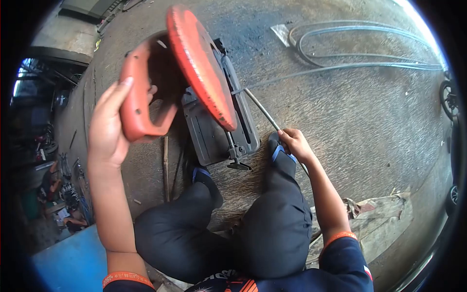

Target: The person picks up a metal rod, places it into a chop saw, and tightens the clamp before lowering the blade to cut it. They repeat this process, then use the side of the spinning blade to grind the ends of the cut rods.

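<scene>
My left hand [108,121] is wrapped around the red handle [135,97] of a cut-off saw. The saw's round red blade guard [206,73] is raised and tilted above its dark grey base [202,136]. At the near end of the base is a clamp with a screw and a T-shaped handle [239,166]. My right hand [296,144] is closed on a thin metal rod [261,109], whose far end lies by the saw's right side. A long thin bar [311,71] reaches the same spot from the right. The blade is mostly hidden by the guard.
Long bent bars [350,30] lie on the concrete floor at the upper right. A wooden stick [166,168] is left of the saw. Worn sheeting [384,224] lies at the right, a blue surface [73,260] at the lower left. Another person [50,182] is at the far left; a wheel [448,100] is far right.
</scene>
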`<action>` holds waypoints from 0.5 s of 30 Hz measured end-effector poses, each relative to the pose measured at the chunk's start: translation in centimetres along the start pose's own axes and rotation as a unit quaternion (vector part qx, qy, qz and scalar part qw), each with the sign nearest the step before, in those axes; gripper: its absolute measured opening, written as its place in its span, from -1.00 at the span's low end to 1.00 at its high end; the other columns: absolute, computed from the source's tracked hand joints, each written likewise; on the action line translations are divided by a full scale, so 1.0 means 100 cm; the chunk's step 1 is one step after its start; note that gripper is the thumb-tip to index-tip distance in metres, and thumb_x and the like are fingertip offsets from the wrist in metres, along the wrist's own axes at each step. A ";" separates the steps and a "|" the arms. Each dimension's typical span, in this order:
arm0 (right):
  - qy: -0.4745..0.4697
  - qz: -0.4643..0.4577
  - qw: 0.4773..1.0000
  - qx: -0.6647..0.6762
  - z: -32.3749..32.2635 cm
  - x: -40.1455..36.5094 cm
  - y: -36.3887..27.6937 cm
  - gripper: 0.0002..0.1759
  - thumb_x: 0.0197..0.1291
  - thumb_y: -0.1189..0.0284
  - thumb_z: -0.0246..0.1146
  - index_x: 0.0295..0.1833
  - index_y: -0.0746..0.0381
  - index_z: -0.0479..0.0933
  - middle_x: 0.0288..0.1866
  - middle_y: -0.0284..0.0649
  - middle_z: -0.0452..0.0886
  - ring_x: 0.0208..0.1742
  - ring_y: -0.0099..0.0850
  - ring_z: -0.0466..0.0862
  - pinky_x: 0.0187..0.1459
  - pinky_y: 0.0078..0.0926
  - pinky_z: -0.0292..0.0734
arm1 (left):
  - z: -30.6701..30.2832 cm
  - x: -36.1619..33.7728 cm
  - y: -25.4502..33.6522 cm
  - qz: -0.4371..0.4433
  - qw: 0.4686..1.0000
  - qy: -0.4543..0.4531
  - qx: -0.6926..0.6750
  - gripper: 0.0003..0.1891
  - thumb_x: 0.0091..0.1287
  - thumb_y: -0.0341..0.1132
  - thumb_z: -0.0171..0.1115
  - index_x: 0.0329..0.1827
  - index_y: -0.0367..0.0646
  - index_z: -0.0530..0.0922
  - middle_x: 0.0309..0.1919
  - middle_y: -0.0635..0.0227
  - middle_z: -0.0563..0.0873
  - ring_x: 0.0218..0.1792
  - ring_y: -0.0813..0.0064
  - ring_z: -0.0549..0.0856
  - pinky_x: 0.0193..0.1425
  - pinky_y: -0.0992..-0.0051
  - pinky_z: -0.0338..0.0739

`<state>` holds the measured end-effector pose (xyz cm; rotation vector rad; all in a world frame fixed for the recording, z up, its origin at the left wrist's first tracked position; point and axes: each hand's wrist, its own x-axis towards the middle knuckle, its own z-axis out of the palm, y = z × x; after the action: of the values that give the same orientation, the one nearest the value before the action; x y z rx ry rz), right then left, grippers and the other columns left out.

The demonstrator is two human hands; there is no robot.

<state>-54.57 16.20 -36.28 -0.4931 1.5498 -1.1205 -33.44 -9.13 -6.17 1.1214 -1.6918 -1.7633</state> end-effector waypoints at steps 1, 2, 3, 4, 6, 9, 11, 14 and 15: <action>-0.017 0.002 1.000 -0.024 0.000 0.005 0.005 -0.58 0.41 0.17 0.09 -0.34 0.32 0.48 -0.61 -0.40 0.37 -0.59 -0.60 0.36 -0.55 -0.53 0.32 | 0.003 0.006 0.000 -0.011 1.000 0.016 -0.008 -0.55 0.46 -0.23 0.08 0.25 -0.42 0.39 0.09 0.07 0.60 0.12 0.25 0.62 0.29 0.30 0.47; -0.019 0.009 1.000 -0.013 0.001 0.011 0.010 -0.58 0.41 0.17 0.09 -0.34 0.32 0.48 -0.61 -0.40 0.37 -0.59 -0.60 0.36 -0.55 -0.53 0.32 | 0.011 0.009 0.002 -0.005 0.999 0.033 0.008 -0.53 0.46 -0.23 0.08 0.28 -0.42 0.37 0.10 0.08 0.59 0.10 0.28 0.63 0.23 0.34 0.50; -0.037 -0.009 0.999 -0.012 0.002 0.015 0.014 -0.57 0.41 0.17 0.08 -0.34 0.33 0.48 -0.58 -0.38 0.39 -0.53 -0.58 0.38 -0.48 -0.50 0.34 | 0.016 0.012 0.002 -0.003 0.999 0.046 0.019 -0.54 0.44 -0.23 0.12 0.26 -0.41 0.39 0.04 0.10 0.61 0.02 0.35 0.64 0.15 0.40 0.52; -0.055 -0.028 0.998 -0.012 0.003 0.019 0.016 -0.56 0.42 0.16 0.07 -0.33 0.34 0.47 -0.55 -0.36 0.41 -0.47 -0.57 0.40 -0.41 -0.47 0.37 | 0.021 0.015 0.002 -0.001 0.998 0.060 0.028 -0.54 0.41 -0.23 0.16 0.24 -0.40 0.41 -0.02 0.13 0.63 -0.07 0.42 0.65 0.07 0.45 0.54; -0.054 -0.025 0.998 -0.021 0.006 0.023 0.014 -0.56 0.42 0.16 0.05 -0.26 0.37 0.50 -0.51 -0.33 0.43 -0.38 -0.54 0.40 -0.30 -0.42 0.38 | 0.021 0.016 0.004 -0.004 0.996 0.055 0.072 -0.53 0.40 -0.23 0.18 0.24 -0.40 0.41 -0.02 0.13 0.64 -0.09 0.45 0.65 0.03 0.48 0.54; -0.066 -0.057 0.996 -0.033 0.009 0.030 0.013 -0.57 0.42 0.16 0.03 -0.07 0.34 0.58 -0.50 -0.29 0.46 -0.37 -0.50 0.46 -0.26 -0.40 0.42 | 0.014 0.016 0.006 -0.008 0.991 0.055 0.122 -0.52 0.39 -0.23 0.20 0.24 -0.41 0.41 -0.02 0.12 0.64 -0.11 0.49 0.64 -0.02 0.53 0.54; -0.064 -0.052 0.995 -0.052 0.011 0.031 0.004 -0.57 0.42 0.17 0.03 -0.08 0.34 0.59 -0.51 -0.28 0.46 -0.38 -0.49 0.47 -0.25 -0.40 0.43 | 0.009 0.019 0.010 -0.021 0.989 0.050 0.135 -0.49 0.38 -0.24 0.19 0.26 -0.43 0.38 -0.02 0.10 0.63 -0.11 0.48 0.65 -0.02 0.53 0.55; -0.057 -0.063 0.994 -0.074 0.012 0.036 0.006 -0.57 0.42 0.17 0.03 -0.11 0.34 0.60 -0.55 -0.29 0.44 -0.41 -0.48 0.47 -0.28 -0.39 0.43 | 0.010 0.027 0.018 -0.029 0.994 0.048 0.096 -0.49 0.38 -0.27 0.17 0.29 -0.45 0.35 0.00 0.08 0.63 -0.08 0.42 0.66 0.01 0.49 0.55; -0.054 -0.078 0.992 -0.078 0.013 0.037 0.007 -0.56 0.42 0.17 0.03 -0.13 0.34 0.61 -0.58 -0.30 0.42 -0.44 -0.48 0.46 -0.30 -0.39 0.42 | 0.003 0.030 0.023 -0.060 0.995 0.048 0.069 -0.48 0.37 -0.30 0.14 0.30 -0.47 0.32 0.02 0.06 0.62 -0.04 0.35 0.66 0.04 0.44 0.55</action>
<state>-54.32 13.10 -38.76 -0.7805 1.5304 -1.0766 -35.87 -11.61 -4.73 1.3710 -1.7427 -1.6548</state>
